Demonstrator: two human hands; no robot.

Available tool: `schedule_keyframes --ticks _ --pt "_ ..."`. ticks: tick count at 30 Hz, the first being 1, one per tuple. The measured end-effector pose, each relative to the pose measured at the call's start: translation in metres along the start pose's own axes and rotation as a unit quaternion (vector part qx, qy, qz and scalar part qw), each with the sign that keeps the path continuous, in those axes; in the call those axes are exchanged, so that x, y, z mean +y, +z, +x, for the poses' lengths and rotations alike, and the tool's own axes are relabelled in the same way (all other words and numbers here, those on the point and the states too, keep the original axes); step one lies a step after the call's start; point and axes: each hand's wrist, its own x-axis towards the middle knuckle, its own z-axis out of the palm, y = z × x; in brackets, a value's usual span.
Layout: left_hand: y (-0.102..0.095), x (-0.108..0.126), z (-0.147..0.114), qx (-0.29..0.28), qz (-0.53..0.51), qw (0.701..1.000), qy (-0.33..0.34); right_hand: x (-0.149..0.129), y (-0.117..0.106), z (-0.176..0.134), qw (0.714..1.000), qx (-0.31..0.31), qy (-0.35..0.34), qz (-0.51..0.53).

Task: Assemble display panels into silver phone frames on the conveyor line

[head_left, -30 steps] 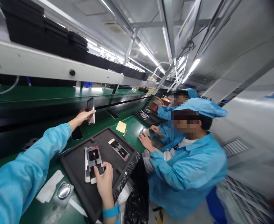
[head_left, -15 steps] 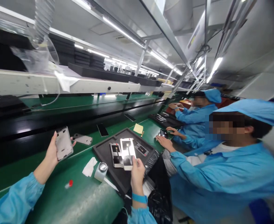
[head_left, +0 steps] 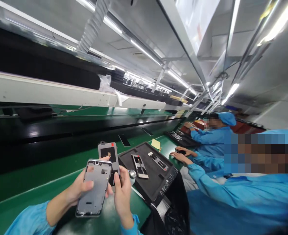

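Phone frame (head_left: 96, 192) and display panel (head_left: 115, 160) pinched in two hands

Under the left thumb, the frame's long axis runs nearly straight away from the wearer, its far end leaning a little right. The display panel's far end, marked by a red sticker (head_left: 112, 144), leans left instead, away from the right fingers.

The frame is a flat, matt grey plate with rounded corners and a shinier rim; a dark rectangular cutout lies ahead and right of the left thumb, a short black slot nearer the wrist. The panel shows a grey metallic back with black patches and a small gold-coloured piece beyond the right thumb.

The left hand (head_left: 79, 187) pinches the frame, thumb flat across its face, other fingers mostly hidden behind. The right hand (head_left: 124, 192) grips the panel's near end between thumb and fingers. The frame overlaps the panel in view; whether they touch I cannot tell.

Just beyond the right fingers stands a round, metal-topped bottle (head_left: 132, 174); farther right, a black foam tray (head_left: 155, 186) bears two similar panels (head_left: 140, 171).
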Motion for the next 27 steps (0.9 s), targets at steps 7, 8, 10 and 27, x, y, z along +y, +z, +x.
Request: schedule_keyframes --ticks 7,8,10,27 --pt "-0.011 0.007 -0.006 -0.022 0.267 0.963 0.010 -0.054 0.003 0.012 0.993 -0.087 -0.071 -0.028" --pt "-0.010 0.008 -0.007 -0.026 0.296 0.955 0.015 -0.059 0.004 0.013 0.995 -0.072 -0.069 -0.016" --pt "-0.006 0.010 -0.008 -0.030 0.354 0.934 0.016 -0.066 0.007 0.012 0.997 -0.036 -0.066 0.001" --pt "0.010 0.004 -0.010 -0.078 0.542 0.833 0.082 -0.089 -0.004 0.012 0.989 0.041 -0.143 -0.021"
